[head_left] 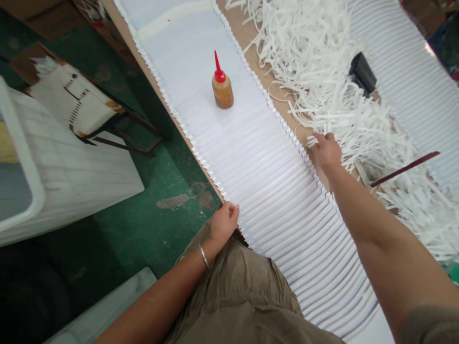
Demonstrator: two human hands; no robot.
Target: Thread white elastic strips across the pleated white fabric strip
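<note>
A long run of overlapping white sheets (247,162), with notched side edges, lies in front of me in narrow steps. My left hand (224,220) is closed in a pinch at the left edge of these sheets; whatever is between its fingertips is too small to make out. Across the run, my right hand (326,152) is at the right edge, fingers bent together beside loose strip ends. What it grips, if anything, is hidden. A bottle of amber liquid (223,93) with a red pointed nozzle stands upright on the sheets, beyond both hands.
A heap of shredded white strips (304,52) covers the brown table (267,71) on the right. A black object (363,74) and a dark red stick (405,169) lie there. Another layered run (401,71) is farther right. At left are a white bin (82,167) and a chair (82,102).
</note>
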